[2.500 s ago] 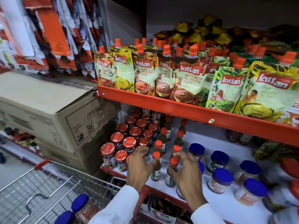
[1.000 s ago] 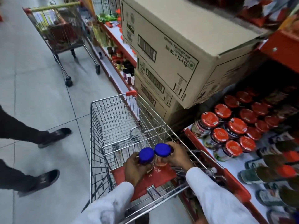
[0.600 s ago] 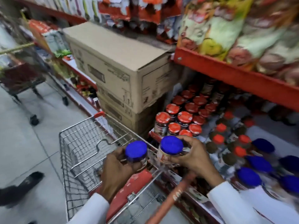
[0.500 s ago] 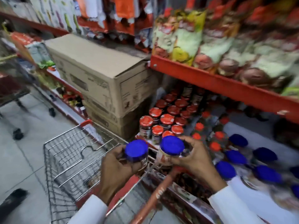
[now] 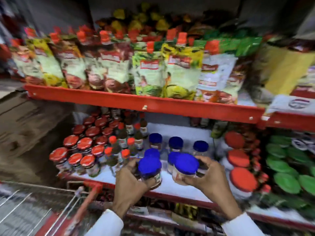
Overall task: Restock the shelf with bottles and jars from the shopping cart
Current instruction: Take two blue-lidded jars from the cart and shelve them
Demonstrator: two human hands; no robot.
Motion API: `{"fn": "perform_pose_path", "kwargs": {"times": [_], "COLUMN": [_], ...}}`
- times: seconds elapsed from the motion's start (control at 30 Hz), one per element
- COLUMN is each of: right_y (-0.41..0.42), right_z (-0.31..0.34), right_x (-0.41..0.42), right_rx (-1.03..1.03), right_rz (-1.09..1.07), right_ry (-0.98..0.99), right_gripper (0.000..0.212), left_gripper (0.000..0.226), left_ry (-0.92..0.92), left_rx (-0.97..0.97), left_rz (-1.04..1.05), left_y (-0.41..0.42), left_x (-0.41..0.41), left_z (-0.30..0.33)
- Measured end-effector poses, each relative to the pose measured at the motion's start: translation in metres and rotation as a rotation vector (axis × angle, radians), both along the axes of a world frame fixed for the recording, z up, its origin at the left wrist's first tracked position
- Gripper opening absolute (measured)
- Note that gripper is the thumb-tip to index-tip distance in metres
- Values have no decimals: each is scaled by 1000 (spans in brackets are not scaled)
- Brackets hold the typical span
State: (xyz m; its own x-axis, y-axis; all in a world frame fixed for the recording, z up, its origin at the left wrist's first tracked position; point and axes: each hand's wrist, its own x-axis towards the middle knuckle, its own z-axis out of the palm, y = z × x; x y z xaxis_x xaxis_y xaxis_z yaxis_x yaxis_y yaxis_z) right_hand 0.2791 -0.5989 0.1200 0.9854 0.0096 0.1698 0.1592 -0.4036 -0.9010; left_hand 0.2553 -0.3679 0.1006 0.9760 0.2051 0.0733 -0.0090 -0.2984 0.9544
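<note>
Lifted from cart to shelf, each hand (left, right) grips 1 blue-lidded jar.

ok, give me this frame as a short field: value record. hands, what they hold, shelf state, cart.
left hand: grips a blue-lidded jar, upright
right hand: grips a second blue-lidded jar, upright
jar position: both over the front of the white shelf, contact with it not clear
shelf stock: blue-lidded jars behind the hands, red-lidded jars at left, orange-capped bottles between
upper shelf: sauce pouches
cart: lower left, contents not visible
image quality: motion-blurred, labels unreadable
</note>
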Motion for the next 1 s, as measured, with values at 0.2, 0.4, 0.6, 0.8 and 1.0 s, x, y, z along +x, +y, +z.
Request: {"fn": "perform_pose_path", "kwargs": {"times": [0.2, 0.4, 0.6, 0.8, 1.0], "right_y": [-54, -55, -52, -46, -19], "right_z": [-47, -80, -96, -95, -71], "right_x": [8, 17, 23, 21, 13], "right_rx": [-104, -157, -159, -167, -386], "right_rz": [-163, -183, -221, -253, -293], "right_ry": [29, 111, 145, 143, 42], "right_gripper": [50, 45, 39, 51, 67], "left_gripper": [48, 47, 47, 51, 59], "left_ry": [48, 120, 139, 153, 99], "left_rx": [135, 238, 277, 298, 261], "left_rz": [-58, -50, -56, -96, -127], "left_y": [-65, -98, -107, -94, -63], "left_x": [29, 46, 54, 56, 49], "left_z": [-39, -64, -82, -92, -74]}}
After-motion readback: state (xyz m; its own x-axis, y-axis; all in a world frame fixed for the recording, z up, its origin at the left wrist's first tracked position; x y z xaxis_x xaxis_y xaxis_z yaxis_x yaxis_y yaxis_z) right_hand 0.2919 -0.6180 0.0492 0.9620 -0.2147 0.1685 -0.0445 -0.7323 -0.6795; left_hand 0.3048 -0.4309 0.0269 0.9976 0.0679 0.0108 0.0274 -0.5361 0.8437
